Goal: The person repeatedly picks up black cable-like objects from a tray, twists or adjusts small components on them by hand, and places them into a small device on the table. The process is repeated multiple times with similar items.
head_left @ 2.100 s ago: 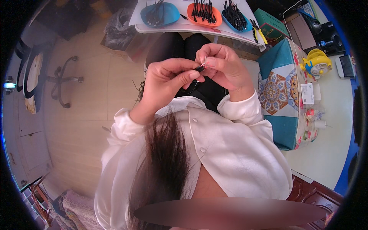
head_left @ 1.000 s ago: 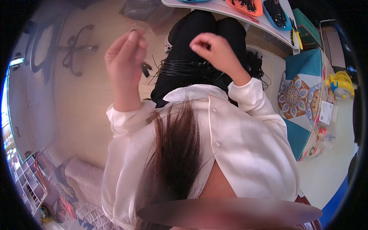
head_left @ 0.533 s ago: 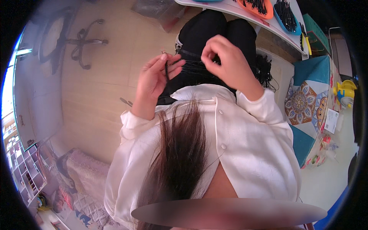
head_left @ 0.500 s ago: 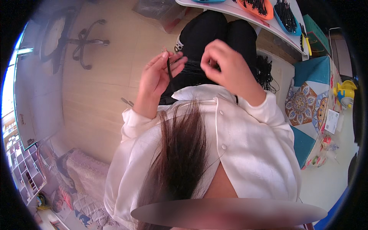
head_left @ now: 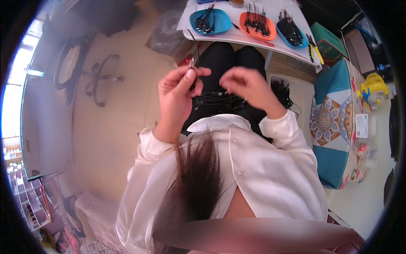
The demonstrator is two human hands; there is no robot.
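My left hand [head_left: 179, 91] is raised over my lap and pinches a small black cable piece with a red and white end [head_left: 190, 63] between thumb and fingers. My right hand [head_left: 245, 86] hovers beside it with fingers curled, touching a bundle of thin black cables [head_left: 218, 99] that lies across my black trousers. More black cables [head_left: 281, 91] hang by my right knee. I cannot tell whether the right fingers grip a strand.
A white table [head_left: 270, 42] stands ahead with two blue trays [head_left: 210, 22] [head_left: 292, 34] and an orange tray [head_left: 257, 25], all holding black cable pieces. Yellow-handled pliers [head_left: 315, 46] lie at its right end. A patterned teal box [head_left: 334, 122] stands right, a chair base [head_left: 101, 80] left.
My head has tipped back up, so the table and trays are in view again. My left hand rose with the small cable piece; my right hand moved down onto the cable bundle.
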